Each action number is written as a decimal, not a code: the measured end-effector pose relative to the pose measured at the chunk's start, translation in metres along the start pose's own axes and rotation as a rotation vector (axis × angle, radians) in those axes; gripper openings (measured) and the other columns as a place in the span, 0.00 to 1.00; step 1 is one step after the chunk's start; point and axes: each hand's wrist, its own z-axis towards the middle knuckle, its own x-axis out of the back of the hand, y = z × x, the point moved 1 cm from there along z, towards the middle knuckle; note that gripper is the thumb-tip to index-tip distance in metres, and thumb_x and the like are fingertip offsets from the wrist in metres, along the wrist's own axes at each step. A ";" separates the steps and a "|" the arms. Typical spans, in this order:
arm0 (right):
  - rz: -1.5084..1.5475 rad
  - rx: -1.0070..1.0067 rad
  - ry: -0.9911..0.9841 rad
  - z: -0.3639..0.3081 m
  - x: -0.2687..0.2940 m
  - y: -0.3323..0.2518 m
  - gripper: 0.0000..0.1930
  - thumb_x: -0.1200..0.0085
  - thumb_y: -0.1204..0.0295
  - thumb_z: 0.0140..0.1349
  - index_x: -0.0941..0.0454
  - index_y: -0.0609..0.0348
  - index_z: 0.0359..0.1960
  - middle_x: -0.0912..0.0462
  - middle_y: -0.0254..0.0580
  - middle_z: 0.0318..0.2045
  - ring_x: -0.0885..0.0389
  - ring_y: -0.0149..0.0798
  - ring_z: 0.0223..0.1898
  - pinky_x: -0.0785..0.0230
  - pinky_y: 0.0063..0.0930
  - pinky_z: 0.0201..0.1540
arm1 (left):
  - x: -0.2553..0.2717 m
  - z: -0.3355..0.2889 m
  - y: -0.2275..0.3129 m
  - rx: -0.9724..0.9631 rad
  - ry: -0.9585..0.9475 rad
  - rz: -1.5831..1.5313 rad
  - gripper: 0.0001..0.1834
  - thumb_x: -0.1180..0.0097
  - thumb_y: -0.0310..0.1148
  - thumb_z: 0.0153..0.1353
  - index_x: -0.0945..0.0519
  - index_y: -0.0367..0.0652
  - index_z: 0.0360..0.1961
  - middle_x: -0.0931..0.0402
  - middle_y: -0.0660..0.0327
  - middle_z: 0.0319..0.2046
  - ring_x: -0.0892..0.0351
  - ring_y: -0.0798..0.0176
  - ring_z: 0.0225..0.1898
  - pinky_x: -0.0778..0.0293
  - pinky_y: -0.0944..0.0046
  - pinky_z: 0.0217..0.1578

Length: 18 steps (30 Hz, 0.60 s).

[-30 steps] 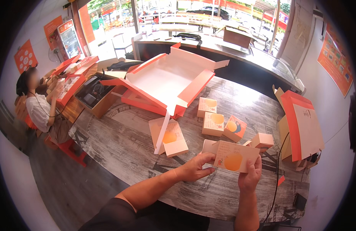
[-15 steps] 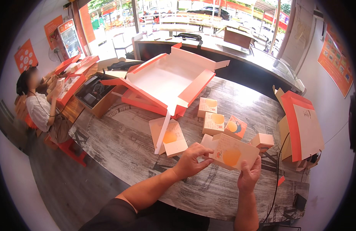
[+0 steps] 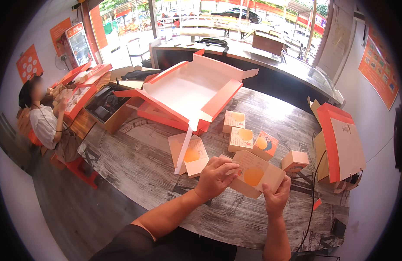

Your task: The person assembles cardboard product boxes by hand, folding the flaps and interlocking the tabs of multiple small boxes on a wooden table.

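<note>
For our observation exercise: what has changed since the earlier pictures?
The carton has moved left and tilted, showing more of its near side. The right hand moved left with it; the left hand moved up and left. Nothing was visibly let go. The small boxes and large open box stayed put.

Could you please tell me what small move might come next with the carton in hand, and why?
Probably fold in the pale end flap of the carton: it appears to stick out past the printed panel, the right hand grips that end, and the left hand touches the opposite end.
</note>
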 end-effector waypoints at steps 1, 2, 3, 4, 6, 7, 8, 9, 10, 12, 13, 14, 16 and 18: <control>0.028 -0.004 0.000 0.000 -0.001 -0.001 0.23 0.36 0.79 0.64 0.35 0.61 0.55 0.25 0.37 0.49 0.24 0.28 0.50 0.28 0.26 0.56 | 0.000 0.001 0.002 -0.039 0.012 0.043 0.23 0.25 0.27 0.51 0.15 0.44 0.50 0.18 0.57 0.45 0.22 0.53 0.49 0.24 0.56 0.52; 0.040 0.005 0.002 -0.001 -0.001 0.000 0.23 0.36 0.79 0.64 0.35 0.61 0.56 0.25 0.38 0.49 0.24 0.28 0.50 0.29 0.26 0.56 | 0.001 0.001 0.004 -0.042 0.029 0.070 0.24 0.26 0.29 0.53 0.16 0.47 0.53 0.20 0.57 0.49 0.23 0.52 0.52 0.25 0.55 0.54; 0.052 0.013 0.003 -0.001 -0.001 0.001 0.23 0.36 0.79 0.64 0.35 0.61 0.56 0.25 0.38 0.49 0.24 0.28 0.50 0.29 0.26 0.56 | 0.002 0.002 0.006 -0.045 0.045 0.097 0.25 0.27 0.31 0.54 0.17 0.50 0.55 0.22 0.57 0.52 0.25 0.51 0.55 0.25 0.54 0.55; 0.065 0.022 0.004 -0.001 0.000 0.002 0.23 0.37 0.79 0.64 0.35 0.62 0.56 0.25 0.38 0.49 0.24 0.29 0.50 0.29 0.26 0.56 | 0.003 0.003 0.009 -0.048 0.062 0.124 0.26 0.28 0.33 0.55 0.19 0.53 0.57 0.24 0.58 0.55 0.26 0.50 0.58 0.26 0.53 0.57; -0.070 0.067 0.013 -0.003 0.002 0.003 0.22 0.37 0.78 0.64 0.33 0.62 0.55 0.25 0.38 0.49 0.24 0.28 0.50 0.29 0.26 0.56 | 0.005 0.005 0.014 -0.059 0.062 0.171 0.30 0.28 0.35 0.56 0.21 0.53 0.61 0.25 0.56 0.56 0.28 0.50 0.61 0.27 0.52 0.59; -0.137 0.090 0.016 -0.004 0.003 0.003 0.21 0.37 0.78 0.64 0.33 0.62 0.55 0.25 0.38 0.48 0.24 0.28 0.50 0.29 0.26 0.55 | 0.005 0.007 0.015 -0.064 0.062 0.194 0.32 0.28 0.36 0.56 0.23 0.53 0.63 0.25 0.55 0.56 0.29 0.50 0.62 0.28 0.51 0.60; -0.142 0.079 0.001 -0.006 0.005 0.004 0.20 0.37 0.77 0.64 0.31 0.62 0.54 0.24 0.38 0.48 0.24 0.28 0.50 0.29 0.26 0.55 | 0.005 0.007 0.014 -0.061 0.033 0.186 0.31 0.28 0.37 0.55 0.22 0.50 0.62 0.24 0.54 0.56 0.27 0.49 0.61 0.28 0.51 0.60; -0.147 0.067 -0.014 -0.008 0.007 0.005 0.19 0.36 0.77 0.64 0.30 0.63 0.53 0.24 0.39 0.47 0.25 0.28 0.50 0.29 0.26 0.55 | 0.006 0.007 0.014 -0.057 0.004 0.177 0.31 0.27 0.37 0.55 0.21 0.46 0.61 0.22 0.52 0.56 0.25 0.48 0.59 0.29 0.51 0.60; -0.151 0.056 -0.029 -0.009 0.009 0.006 0.17 0.36 0.77 0.65 0.29 0.63 0.52 0.24 0.39 0.47 0.25 0.29 0.49 0.30 0.26 0.54 | 0.007 0.007 0.013 -0.054 -0.025 0.169 0.31 0.27 0.38 0.54 0.20 0.43 0.59 0.21 0.51 0.56 0.23 0.47 0.57 0.29 0.50 0.60; -0.248 0.126 -0.012 -0.008 0.011 0.003 0.15 0.36 0.76 0.64 0.27 0.63 0.49 0.22 0.39 0.45 0.23 0.29 0.47 0.29 0.26 0.53 | 0.013 0.006 0.013 -0.026 -0.153 0.159 0.31 0.25 0.38 0.53 0.20 0.42 0.58 0.19 0.52 0.53 0.22 0.49 0.55 0.29 0.49 0.59; -0.296 0.160 -0.005 -0.008 0.012 0.000 0.14 0.35 0.76 0.64 0.26 0.63 0.48 0.21 0.39 0.45 0.23 0.29 0.46 0.29 0.25 0.52 | 0.015 0.006 0.014 -0.011 -0.217 0.153 0.32 0.25 0.38 0.52 0.20 0.41 0.58 0.18 0.53 0.52 0.21 0.50 0.54 0.28 0.48 0.58; -0.274 0.153 -0.007 -0.007 0.012 -0.004 0.14 0.35 0.76 0.63 0.25 0.63 0.48 0.20 0.40 0.45 0.22 0.30 0.45 0.28 0.26 0.51 | 0.016 0.005 0.013 0.010 -0.221 0.120 0.31 0.24 0.38 0.50 0.20 0.41 0.56 0.18 0.54 0.50 0.20 0.51 0.52 0.28 0.49 0.57; -0.231 0.140 -0.010 -0.006 0.011 -0.010 0.14 0.34 0.76 0.62 0.24 0.63 0.46 0.18 0.40 0.44 0.21 0.31 0.43 0.27 0.26 0.49 | 0.016 0.006 0.013 0.050 -0.230 0.051 0.29 0.22 0.37 0.48 0.19 0.41 0.52 0.16 0.57 0.46 0.17 0.52 0.47 0.26 0.50 0.54; -0.246 0.151 -0.014 -0.010 0.012 -0.006 0.15 0.33 0.75 0.62 0.24 0.62 0.46 0.17 0.41 0.42 0.19 0.32 0.42 0.26 0.27 0.48 | 0.014 0.008 0.012 -0.054 -0.099 0.013 0.26 0.22 0.36 0.48 0.20 0.41 0.47 0.16 0.58 0.41 0.16 0.54 0.42 0.24 0.53 0.50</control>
